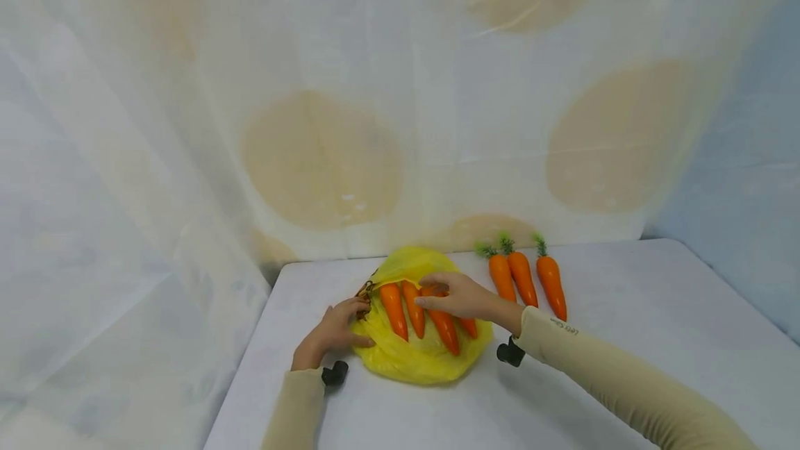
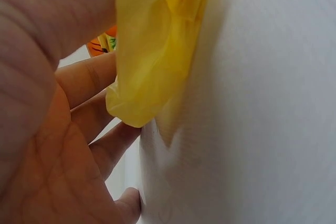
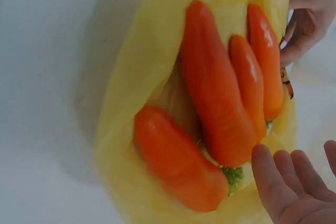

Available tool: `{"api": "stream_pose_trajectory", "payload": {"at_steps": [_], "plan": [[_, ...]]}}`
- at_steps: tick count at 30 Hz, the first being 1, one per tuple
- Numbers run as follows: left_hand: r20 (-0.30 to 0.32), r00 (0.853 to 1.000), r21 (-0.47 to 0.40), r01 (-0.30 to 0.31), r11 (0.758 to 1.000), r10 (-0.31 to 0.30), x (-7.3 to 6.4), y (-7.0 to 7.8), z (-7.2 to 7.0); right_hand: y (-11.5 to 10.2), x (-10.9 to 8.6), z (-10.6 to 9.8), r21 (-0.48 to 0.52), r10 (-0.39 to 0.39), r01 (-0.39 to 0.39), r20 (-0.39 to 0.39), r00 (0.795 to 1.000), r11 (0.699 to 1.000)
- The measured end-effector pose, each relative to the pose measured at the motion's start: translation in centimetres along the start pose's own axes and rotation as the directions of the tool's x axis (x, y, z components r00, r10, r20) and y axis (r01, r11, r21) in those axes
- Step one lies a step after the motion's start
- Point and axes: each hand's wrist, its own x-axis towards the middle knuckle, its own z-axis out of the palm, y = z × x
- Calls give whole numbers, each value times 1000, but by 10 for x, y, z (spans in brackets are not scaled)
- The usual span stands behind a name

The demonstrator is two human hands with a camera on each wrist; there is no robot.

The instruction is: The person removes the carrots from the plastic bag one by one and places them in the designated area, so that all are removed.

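Observation:
A yellow plastic bag (image 1: 425, 367) lies with its mouth spread, showing several orange toy carrots (image 1: 394, 311) inside. Green tops peek out beneath the carrots (image 3: 215, 93) in the right wrist view. My left hand (image 1: 337, 328) touches the bag's left edge, thumb and fingers spread apart. In the left wrist view the yellow film (image 2: 152, 51) hangs between thumb and fingers, hiding some fingertips. Over the bag's upper right, my right hand (image 1: 459, 295) hovers with thumb and fingers apart. Its fingers (image 3: 273, 177) look extended beside the carrots and hold nothing.
Three more carrots (image 1: 550, 283) with green tops lie on the white table (image 1: 637, 339), right of the bag, beyond my right forearm. A pale curtain with tan circles (image 1: 431, 123) hangs behind the table. Black wrist cameras (image 1: 511, 353) sit under both wrists.

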Motion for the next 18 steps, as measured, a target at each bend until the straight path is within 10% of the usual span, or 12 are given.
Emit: {"api": "stream_pose_trajectory", "payload": {"at_steps": [18], "plan": [[11, 1000, 39, -23, 999, 22, 5, 0, 4, 35, -6, -21, -77, 91, -99, -105, 990, 992]]}}
